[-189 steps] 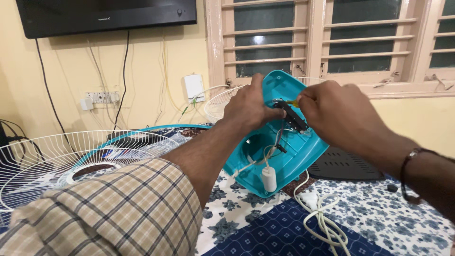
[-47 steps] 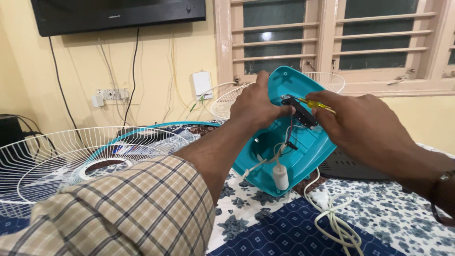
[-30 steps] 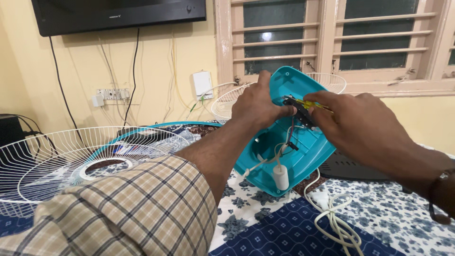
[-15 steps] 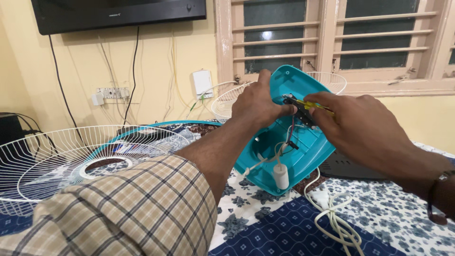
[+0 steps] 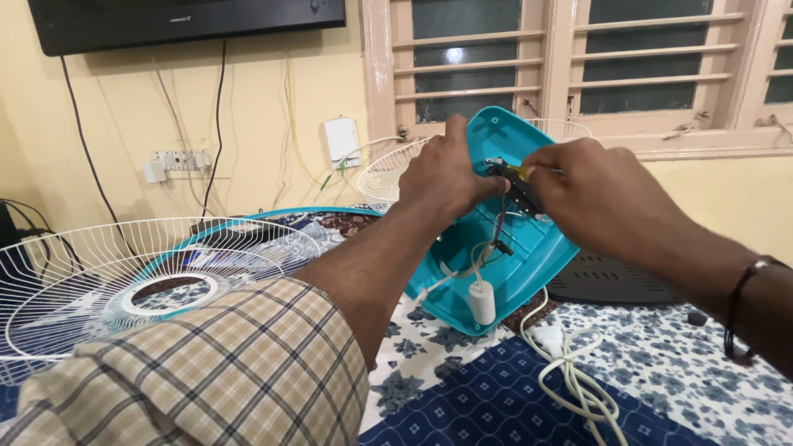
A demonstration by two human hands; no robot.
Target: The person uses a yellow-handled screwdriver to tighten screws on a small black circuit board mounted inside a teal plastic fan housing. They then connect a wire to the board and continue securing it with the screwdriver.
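My left hand (image 5: 446, 175) grips the upper edge of a teal plastic fan housing (image 5: 529, 260), holding it tilted up off the bed. Inside the housing hang thin wires and a white cylindrical capacitor (image 5: 481, 301). My right hand (image 5: 591, 194) is closed on a small tool with a yellow-green handle (image 5: 516, 172), its tip at a dark part inside the housing near my left fingers. A white power cord (image 5: 578, 376) trails from the housing down onto the bed.
A white wire fan guard (image 5: 99, 281) with a teal rim lies at left. A second wire guard (image 5: 388, 169) leans by the window behind the housing. A black grille piece (image 5: 615, 287) lies at right. Floral bedsheet and a navy patterned cloth (image 5: 487, 405) cover the surface.
Both hands stay on the housing. The right hand has shifted slightly at the dark part with the tool; the housing keeps the same tilt.
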